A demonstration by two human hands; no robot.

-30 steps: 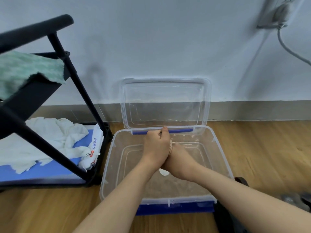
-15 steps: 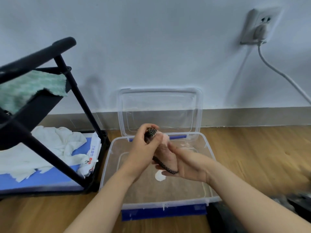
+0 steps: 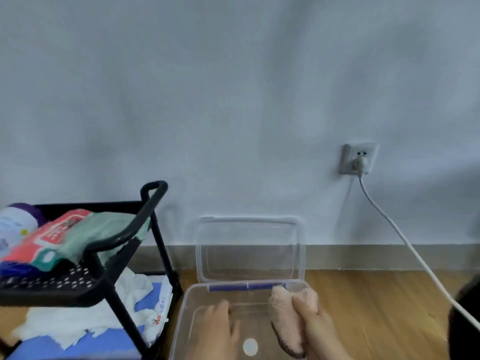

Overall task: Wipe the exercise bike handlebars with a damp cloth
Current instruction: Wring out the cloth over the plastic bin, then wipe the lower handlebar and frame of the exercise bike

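Observation:
A pink fluffy cloth (image 3: 284, 314) with a dark edge is held in my right hand (image 3: 315, 326), above the right side of a clear plastic tub (image 3: 193, 297) on the floor. My left hand (image 3: 218, 326) hovers over the tub's middle, fingers loosely apart, holding nothing. The tub's clear lid (image 3: 249, 249) stands open against the wall. No exercise bike handlebars can be made out; only a dark shape (image 3: 465, 323) shows at the right edge.
A black wheeled cart (image 3: 109, 258) stands at the left, with a green cloth (image 3: 104, 229) and packets on its top shelf and white rags (image 3: 78, 318) below. A wall socket (image 3: 357, 158) feeds a white cable (image 3: 405, 245) running down to the right.
The view has tilted up, showing more wall. My hands have parted: the right one now holds the cloth alone, and the left has let go.

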